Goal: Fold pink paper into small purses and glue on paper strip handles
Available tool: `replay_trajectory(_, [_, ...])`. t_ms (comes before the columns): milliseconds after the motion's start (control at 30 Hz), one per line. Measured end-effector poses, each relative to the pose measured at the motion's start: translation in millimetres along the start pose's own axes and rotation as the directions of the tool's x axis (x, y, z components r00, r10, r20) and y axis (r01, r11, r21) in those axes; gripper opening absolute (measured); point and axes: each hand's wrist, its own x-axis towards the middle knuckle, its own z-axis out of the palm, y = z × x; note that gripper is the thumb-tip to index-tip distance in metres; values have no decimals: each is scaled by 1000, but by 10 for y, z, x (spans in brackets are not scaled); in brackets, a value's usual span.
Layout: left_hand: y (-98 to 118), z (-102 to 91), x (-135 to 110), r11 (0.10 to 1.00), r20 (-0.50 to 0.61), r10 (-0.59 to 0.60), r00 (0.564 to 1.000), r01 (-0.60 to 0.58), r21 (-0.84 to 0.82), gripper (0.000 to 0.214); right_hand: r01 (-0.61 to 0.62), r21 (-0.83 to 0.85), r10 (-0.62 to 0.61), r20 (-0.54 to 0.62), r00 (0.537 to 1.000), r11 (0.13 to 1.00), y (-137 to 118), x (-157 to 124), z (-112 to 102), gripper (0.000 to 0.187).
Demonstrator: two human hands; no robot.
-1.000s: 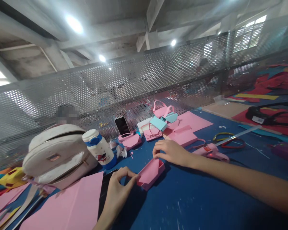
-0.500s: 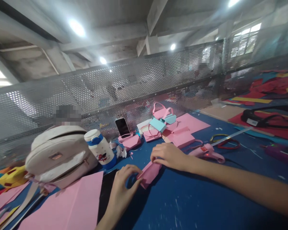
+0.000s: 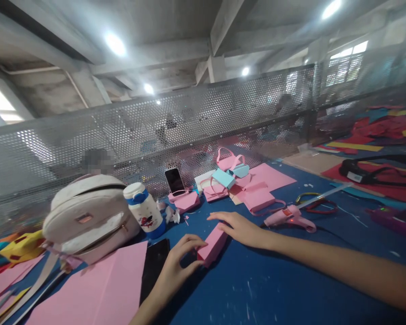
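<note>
A small folded pink paper piece (image 3: 212,244) lies on the blue table (image 3: 277,289) in front of me. My left hand (image 3: 179,264) pinches its near left end with curled fingers. Over its far end my right hand (image 3: 238,227) lies flat, fingers stretched out and pressing down on the pink piece. A black phone (image 3: 154,270) lies flat just left of my left hand, partly on a big pink paper sheet (image 3: 98,293).
A white bag (image 3: 88,216) and a white-and-blue bottle (image 3: 144,210) stand at the left. Finished pink and blue paper bags (image 3: 228,178), a propped phone (image 3: 175,181), a pink glue gun (image 3: 289,217) and scissors (image 3: 313,201) lie beyond. A perforated metal screen (image 3: 189,117) runs along the back; a person sits behind it.
The open pink box shape has been folded flat. My right hand went from pinching its far edge to pressing flat on it. My left hand kept its hold at the near end.
</note>
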Motion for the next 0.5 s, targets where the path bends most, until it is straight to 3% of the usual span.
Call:
replay_trajectory(100, [17,30,-9,1000,-3,21,1000,-21,-11,35,-14,178,13,9,1000,984,25,-15,127,47])
replay_trajectory(333, [61,99,-58,998,56,43,997,-45,34,63,-14,490,-13,51,999,871,-27,-62,272,37])
replay_trajectory(500, [-27,163,-140,997,114,-41,993,48,-60,101,-24,632,-13,54,998,774,-28,-93,327,38])
